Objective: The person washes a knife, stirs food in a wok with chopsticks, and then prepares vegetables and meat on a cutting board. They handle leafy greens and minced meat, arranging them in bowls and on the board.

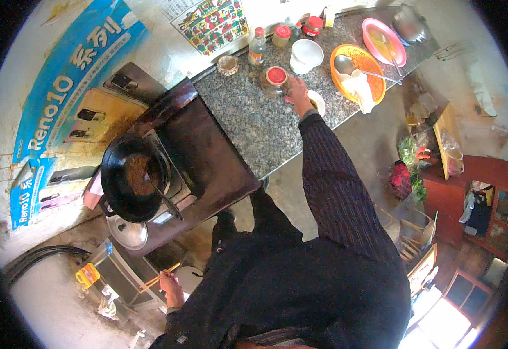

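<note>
My right hand (298, 95) reaches over the granite counter, its fingers at the side of a glass jar (276, 81) with a red-and-white lid; whether they grip it I cannot tell. Partly under my wrist is a small white dish (317, 103) with some food. Low on the left, my left hand (172, 289) holds a pair of wooden chopsticks (154, 280). On the stove sits a black wok (127, 192) with brownish contents and a ladle or spatula (167, 203) resting in it.
A glass pot lid (129, 234) lies beside the wok. Along the counter stand a clear bottle (257, 49), a white tub (305, 56), red-lidded jars (281, 36), an orange basket (337, 83) with a ladle and cloth, and a pink basin (369, 43).
</note>
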`<move>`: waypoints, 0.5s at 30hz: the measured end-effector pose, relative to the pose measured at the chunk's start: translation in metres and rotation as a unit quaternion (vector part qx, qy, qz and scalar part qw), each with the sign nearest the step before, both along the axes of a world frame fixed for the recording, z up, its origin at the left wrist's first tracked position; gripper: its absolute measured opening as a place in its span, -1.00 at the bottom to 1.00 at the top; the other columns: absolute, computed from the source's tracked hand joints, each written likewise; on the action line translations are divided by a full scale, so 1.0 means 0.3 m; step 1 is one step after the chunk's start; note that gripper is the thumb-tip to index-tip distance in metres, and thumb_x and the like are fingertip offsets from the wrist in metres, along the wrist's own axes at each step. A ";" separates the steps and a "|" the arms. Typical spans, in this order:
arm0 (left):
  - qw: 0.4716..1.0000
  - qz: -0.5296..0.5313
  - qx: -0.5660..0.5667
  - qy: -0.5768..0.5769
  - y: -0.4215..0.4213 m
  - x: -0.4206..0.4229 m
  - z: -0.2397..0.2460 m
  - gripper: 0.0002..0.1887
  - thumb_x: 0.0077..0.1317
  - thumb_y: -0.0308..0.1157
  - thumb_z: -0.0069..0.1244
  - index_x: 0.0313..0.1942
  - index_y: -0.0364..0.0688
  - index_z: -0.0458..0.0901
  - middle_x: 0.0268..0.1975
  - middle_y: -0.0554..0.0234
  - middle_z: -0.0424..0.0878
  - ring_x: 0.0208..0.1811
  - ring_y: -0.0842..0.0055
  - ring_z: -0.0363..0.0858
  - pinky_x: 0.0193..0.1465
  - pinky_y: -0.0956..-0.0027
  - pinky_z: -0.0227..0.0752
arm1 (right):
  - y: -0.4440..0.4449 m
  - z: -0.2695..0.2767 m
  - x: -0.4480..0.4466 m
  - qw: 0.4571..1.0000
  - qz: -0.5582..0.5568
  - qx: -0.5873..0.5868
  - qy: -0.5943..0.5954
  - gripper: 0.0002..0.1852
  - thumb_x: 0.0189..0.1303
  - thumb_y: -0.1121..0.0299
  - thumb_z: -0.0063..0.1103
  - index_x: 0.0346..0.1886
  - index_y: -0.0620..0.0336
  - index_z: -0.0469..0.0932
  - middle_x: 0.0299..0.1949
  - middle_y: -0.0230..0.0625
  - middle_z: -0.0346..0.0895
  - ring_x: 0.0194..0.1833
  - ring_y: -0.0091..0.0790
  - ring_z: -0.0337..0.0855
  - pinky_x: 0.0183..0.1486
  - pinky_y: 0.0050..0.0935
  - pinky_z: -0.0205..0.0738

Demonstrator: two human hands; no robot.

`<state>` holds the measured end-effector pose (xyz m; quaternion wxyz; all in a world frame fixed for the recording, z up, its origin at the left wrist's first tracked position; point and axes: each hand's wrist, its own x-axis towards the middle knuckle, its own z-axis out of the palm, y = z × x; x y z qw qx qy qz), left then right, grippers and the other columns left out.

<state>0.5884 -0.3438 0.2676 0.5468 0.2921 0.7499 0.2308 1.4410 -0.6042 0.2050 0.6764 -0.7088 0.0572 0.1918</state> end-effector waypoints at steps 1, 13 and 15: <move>1.000 -0.002 0.002 0.005 -0.016 0.010 0.009 -0.73 0.58 -0.10 -0.08 -0.25 -0.02 0.61 -0.52 0.54 0.48 -0.54 0.69 0.46 -0.58 0.57 0.28 | 0.015 -0.008 0.014 0.993 0.066 -0.055 -0.085 -0.20 0.30 -0.12 0.28 0.48 0.11 0.30 0.36 -0.23 0.42 0.31 -0.17 0.45 0.04 -0.06 0.64; 0.999 -0.045 0.021 0.023 -0.074 0.138 0.055 -0.72 0.56 -0.07 -0.06 -0.21 -0.04 0.62 -0.50 0.54 0.49 -0.51 0.68 0.47 -0.54 0.58 0.29 | 0.013 0.039 -0.150 0.993 -0.030 0.081 0.078 -0.46 0.43 0.10 0.17 0.30 0.28 0.45 0.09 -0.24 0.58 -0.14 -0.37 0.66 -0.25 -0.39 0.67; 0.999 -0.022 0.018 0.016 -0.060 0.132 0.061 -0.72 0.56 -0.07 -0.06 -0.20 -0.04 0.62 -0.49 0.56 0.49 -0.50 0.70 0.48 -0.53 0.59 0.29 | -0.132 0.024 -0.240 0.984 -0.106 0.094 0.111 -0.55 0.44 0.13 0.19 0.21 0.27 0.51 -0.05 -0.26 0.64 -0.31 -0.42 0.65 -0.29 -0.42 0.66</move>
